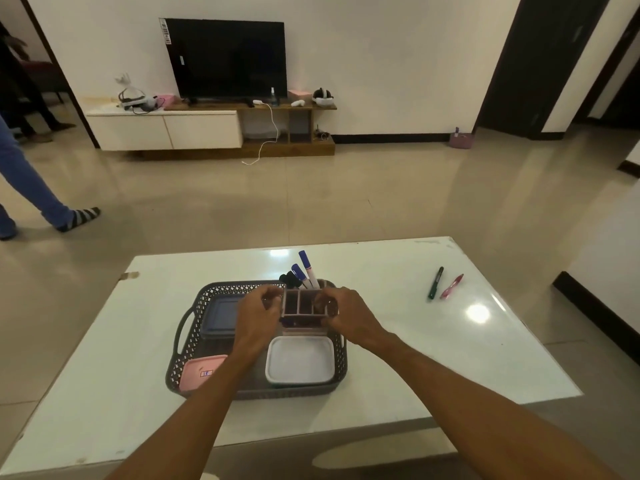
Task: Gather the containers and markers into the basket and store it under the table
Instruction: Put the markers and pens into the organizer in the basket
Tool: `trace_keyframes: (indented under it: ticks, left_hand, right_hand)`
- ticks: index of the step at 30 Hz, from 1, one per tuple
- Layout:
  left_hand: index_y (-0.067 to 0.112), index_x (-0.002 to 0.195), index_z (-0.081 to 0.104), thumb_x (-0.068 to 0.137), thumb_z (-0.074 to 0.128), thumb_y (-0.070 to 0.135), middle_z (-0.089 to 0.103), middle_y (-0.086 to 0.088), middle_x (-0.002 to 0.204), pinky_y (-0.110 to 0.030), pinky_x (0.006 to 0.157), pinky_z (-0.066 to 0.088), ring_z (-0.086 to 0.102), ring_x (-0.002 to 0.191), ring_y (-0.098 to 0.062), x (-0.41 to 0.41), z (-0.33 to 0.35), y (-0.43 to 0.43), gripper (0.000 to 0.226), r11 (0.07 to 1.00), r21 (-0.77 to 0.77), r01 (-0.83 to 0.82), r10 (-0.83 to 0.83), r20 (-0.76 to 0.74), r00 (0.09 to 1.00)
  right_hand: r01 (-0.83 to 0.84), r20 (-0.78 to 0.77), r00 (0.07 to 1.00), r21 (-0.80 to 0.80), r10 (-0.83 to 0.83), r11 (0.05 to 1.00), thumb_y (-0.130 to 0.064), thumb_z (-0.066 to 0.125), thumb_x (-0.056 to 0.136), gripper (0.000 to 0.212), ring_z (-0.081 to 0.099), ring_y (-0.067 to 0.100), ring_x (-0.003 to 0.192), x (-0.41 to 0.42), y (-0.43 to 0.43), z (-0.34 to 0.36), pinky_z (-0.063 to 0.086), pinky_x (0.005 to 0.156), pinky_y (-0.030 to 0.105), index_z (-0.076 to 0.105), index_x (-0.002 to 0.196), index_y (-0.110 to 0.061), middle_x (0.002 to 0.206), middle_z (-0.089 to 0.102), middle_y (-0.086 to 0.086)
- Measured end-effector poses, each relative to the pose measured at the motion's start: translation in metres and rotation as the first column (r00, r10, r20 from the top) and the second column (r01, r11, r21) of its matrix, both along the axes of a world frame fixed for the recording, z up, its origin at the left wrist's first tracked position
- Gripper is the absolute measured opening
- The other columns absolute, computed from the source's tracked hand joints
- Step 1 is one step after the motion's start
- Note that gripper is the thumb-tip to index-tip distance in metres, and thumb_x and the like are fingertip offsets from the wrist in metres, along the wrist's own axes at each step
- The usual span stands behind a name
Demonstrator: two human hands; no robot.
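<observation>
Basket (194,341) of dark grey plastic with a woven lattice wall and looped side handles sits in the middle of a glossy white counter (398,341). Inside it lie three flat rectangular containers with rounded corners: a blue-lidded container (221,317) at the far left, a pink container (199,372) tilted against the near left wall, and a white container (299,358) at the near right. At the far right of the basket is a pen holder (303,306), a small purplish box split into open compartments. Markers (306,270) with blue and black caps stand upright from its back section.

The left hand (258,313) grips the holder's left side with curled fingers, and the right hand (346,311) clamps its right side the same way. Whether the holder rests on the basket floor cannot be told.

Well to the right, outside the basket, a dark green marker (435,283) and a pink pen (451,286) lie side by side on the bare counter.
</observation>
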State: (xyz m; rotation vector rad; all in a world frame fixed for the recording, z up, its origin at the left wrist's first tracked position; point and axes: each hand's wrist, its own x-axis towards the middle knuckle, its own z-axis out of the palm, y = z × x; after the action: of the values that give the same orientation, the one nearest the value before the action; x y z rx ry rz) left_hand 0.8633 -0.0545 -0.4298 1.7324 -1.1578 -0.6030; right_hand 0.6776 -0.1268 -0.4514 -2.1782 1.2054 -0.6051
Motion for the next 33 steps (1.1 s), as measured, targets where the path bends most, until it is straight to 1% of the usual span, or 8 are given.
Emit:
trace_keyframes:
  ticks: [2, 5, 8, 13, 17, 23, 28, 33]
  left_hand:
    - [0.014, 0.106, 0.07, 0.093, 0.06, 0.004, 0.071, -0.005, 0.098, -0.031, 0.074, 0.061, 0.07, 0.088, -0.021, -0.009, 0.007, -0.005, 0.019, 1.0, -0.028, 0.006, -0.006, -0.002, 1.0]
    - [0.014, 0.104, 0.071, 0.092, 0.062, 0.005, 0.073, -0.004, 0.097, -0.041, 0.081, 0.061, 0.071, 0.087, -0.021, -0.027, 0.013, -0.016, 0.017, 0.999, -0.048, 0.02, -0.02, 0.012, 1.0]
    - [0.017, 0.101, 0.07, 0.093, 0.062, 0.005, 0.073, -0.005, 0.098, -0.037, 0.079, 0.061, 0.072, 0.084, -0.02, -0.054, 0.017, -0.029, 0.017, 0.997, -0.051, 0.057, -0.058, -0.01, 0.998]
    - [0.015, 0.1, 0.071, 0.094, 0.059, 0.005, 0.073, -0.004, 0.089, -0.033, 0.075, 0.061, 0.071, 0.077, -0.018, -0.101, 0.004, -0.054, 0.016, 0.991, -0.042, 0.124, -0.125, -0.022, 0.992]
    - [0.015, 0.102, 0.07, 0.095, 0.059, 0.009, 0.072, -0.003, 0.094, -0.023, 0.071, 0.057, 0.071, 0.077, -0.012, -0.129, -0.021, -0.08, 0.014, 0.986, -0.02, 0.165, -0.165, -0.019, 0.986]
    - [0.019, 0.097, 0.071, 0.094, 0.058, 0.009, 0.072, 0.005, 0.091, -0.037, 0.073, 0.061, 0.072, 0.073, -0.012, -0.151, -0.055, -0.121, 0.017, 0.978, 0.027, 0.209, -0.21, 0.019, 0.978]
    - [0.023, 0.094, 0.07, 0.094, 0.058, 0.01, 0.072, 0.007, 0.089, -0.04, 0.071, 0.061, 0.072, 0.071, -0.01, -0.159, -0.074, -0.135, 0.019, 0.972, 0.074, 0.222, -0.224, 0.015, 0.974]
    - [0.022, 0.095, 0.072, 0.093, 0.058, 0.01, 0.072, 0.004, 0.093, -0.037, 0.069, 0.061, 0.072, 0.073, -0.016, -0.16, -0.08, -0.127, 0.019, 0.971, 0.087, 0.221, -0.221, 0.0, 0.975]
  right_hand:
    - [0.029, 0.023, 0.999, -0.02, -0.028, 0.999, -0.008, 0.077, 0.078, 0.027, 0.06, 0.011, 0.081, -0.012, -0.004, 0.0, 0.047, 0.071, 0.012, 0.068, 0.102, -0.018, 0.094, 0.069, -0.003]
    - [0.089, 0.057, 0.995, -0.027, -0.087, 0.996, -0.013, 0.077, 0.078, 0.021, 0.061, 0.009, 0.08, -0.04, -0.013, 0.005, 0.053, 0.074, 0.024, 0.067, 0.095, -0.021, 0.091, 0.07, -0.007]
    - [0.22, 0.098, 0.971, -0.001, -0.219, 0.976, -0.013, 0.074, 0.077, 0.018, 0.062, 0.01, 0.077, -0.078, -0.027, 0.006, 0.053, 0.072, 0.028, 0.067, 0.089, -0.024, 0.085, 0.068, -0.014]
    - [0.49, 0.075, 0.869, 0.001, -0.489, 0.872, -0.008, 0.068, 0.077, 0.018, 0.064, 0.013, 0.077, -0.157, -0.063, -0.015, 0.053, 0.072, 0.032, 0.065, 0.085, -0.024, 0.084, 0.067, -0.013]
    - [0.627, -0.018, 0.779, 0.006, -0.627, 0.779, -0.006, 0.061, 0.08, 0.018, 0.066, 0.025, 0.085, -0.217, -0.099, -0.043, 0.054, 0.075, 0.036, 0.064, 0.086, -0.023, 0.09, 0.071, -0.001]
    - [0.517, -0.117, 0.849, -0.025, -0.516, 0.856, -0.006, 0.057, 0.073, 0.038, 0.059, 0.024, 0.103, -0.251, -0.147, -0.061, 0.047, 0.084, 0.035, 0.067, 0.108, -0.017, 0.108, 0.068, 0.0]
    - [0.37, -0.211, 0.897, -0.124, -0.389, 0.921, 0.003, 0.053, 0.083, 0.041, 0.052, 0.023, 0.117, -0.246, -0.178, -0.081, 0.04, 0.095, 0.035, 0.068, 0.116, -0.016, 0.123, 0.06, 0.003]
    - [0.183, -0.451, 0.838, -0.301, -0.309, 0.936, -0.001, 0.051, 0.084, 0.031, 0.054, 0.025, 0.103, -0.232, -0.189, -0.084, 0.044, 0.082, 0.039, 0.071, 0.099, -0.018, 0.104, 0.062, 0.002]
